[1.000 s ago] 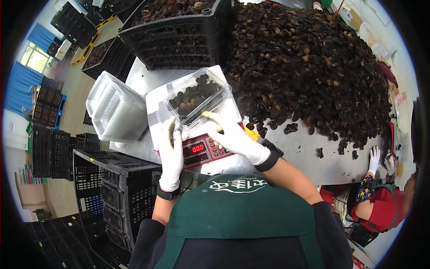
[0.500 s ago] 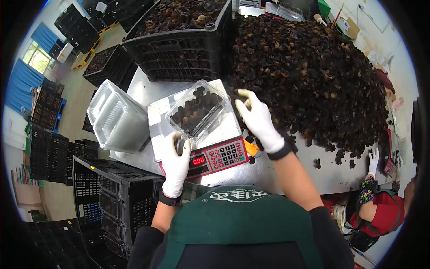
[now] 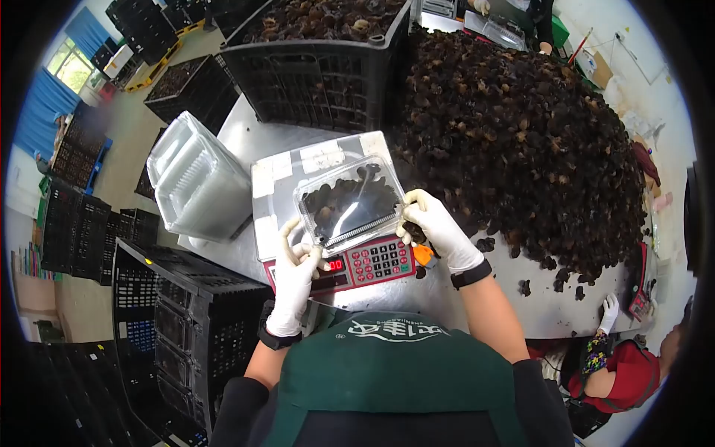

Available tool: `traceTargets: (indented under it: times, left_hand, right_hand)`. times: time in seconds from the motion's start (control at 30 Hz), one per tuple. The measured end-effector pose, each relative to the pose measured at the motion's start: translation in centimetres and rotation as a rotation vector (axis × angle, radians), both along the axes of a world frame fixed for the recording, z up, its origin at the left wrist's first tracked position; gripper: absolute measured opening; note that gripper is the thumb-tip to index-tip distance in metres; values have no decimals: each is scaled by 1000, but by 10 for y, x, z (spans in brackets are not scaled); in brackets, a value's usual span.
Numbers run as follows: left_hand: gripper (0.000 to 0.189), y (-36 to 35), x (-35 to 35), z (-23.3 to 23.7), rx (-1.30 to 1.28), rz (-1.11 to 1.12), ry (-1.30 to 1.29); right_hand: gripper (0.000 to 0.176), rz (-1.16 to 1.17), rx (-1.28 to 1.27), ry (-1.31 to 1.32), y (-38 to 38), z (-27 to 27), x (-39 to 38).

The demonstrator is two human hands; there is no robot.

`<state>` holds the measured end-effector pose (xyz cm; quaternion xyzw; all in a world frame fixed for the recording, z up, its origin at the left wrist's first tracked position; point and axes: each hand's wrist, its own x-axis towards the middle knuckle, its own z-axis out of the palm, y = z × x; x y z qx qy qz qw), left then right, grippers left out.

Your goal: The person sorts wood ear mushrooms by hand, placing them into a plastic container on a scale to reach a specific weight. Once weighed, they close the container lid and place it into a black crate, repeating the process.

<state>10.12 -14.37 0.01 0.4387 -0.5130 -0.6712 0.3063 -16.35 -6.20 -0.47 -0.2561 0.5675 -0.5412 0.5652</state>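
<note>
A clear plastic box (image 3: 348, 205) with dark, frilly wood ear mushrooms inside is tilted over the digital scale (image 3: 287, 179). Gloved in white, my left hand (image 3: 296, 272) has its fingers closed at the box's front left corner. My right hand (image 3: 445, 231), also gloved, grips the right end of the box, and a dark mushroom piece (image 3: 414, 232) shows under its fingers. Below the box is the scale's red keypad panel (image 3: 381, 261), its lit display partly covered by my left fingertips.
A large mushroom heap (image 3: 521, 149) covers the right of the metal table. Nested clear boxes (image 3: 197, 182) stand left of the scale, and a full black crate (image 3: 320, 82) behind it. An orange object (image 3: 424, 256) lies beside the scale. A co-worker's gloved hand (image 3: 609, 313) is at far right.
My right hand has moved from the heap's edge down to the box's right end. The box has turned and shifted right and toward me, with my left hand at its corner.
</note>
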Motion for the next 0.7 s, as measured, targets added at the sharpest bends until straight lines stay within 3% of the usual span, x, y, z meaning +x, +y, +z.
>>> traceTargets:
  times: [0.13,0.33,0.47,0.6,0.67,0.7]
  left_hand:
    - [71,3,1,2,26,-11,104]
    - [67,14,5,-13,-35,34,162]
    - [63,17,18,0,13,-131,69]
    - [57,22,31,15,-302,-3,-84]
    - [54,16,43,22,-272,31,-8]
    - [53,14,50,37,-119,-42,67]
  right_hand:
    - [11,-30,-54,-22,14,-4,9]
    - [10,-74,-102,45,25,-3,19]
    - [11,-49,-151,-16,37,-1,17]
    - [13,-19,-175,-24,53,19,23]
    - [16,50,-218,-46,58,31,27]
    - [18,100,-213,-42,58,36,31]
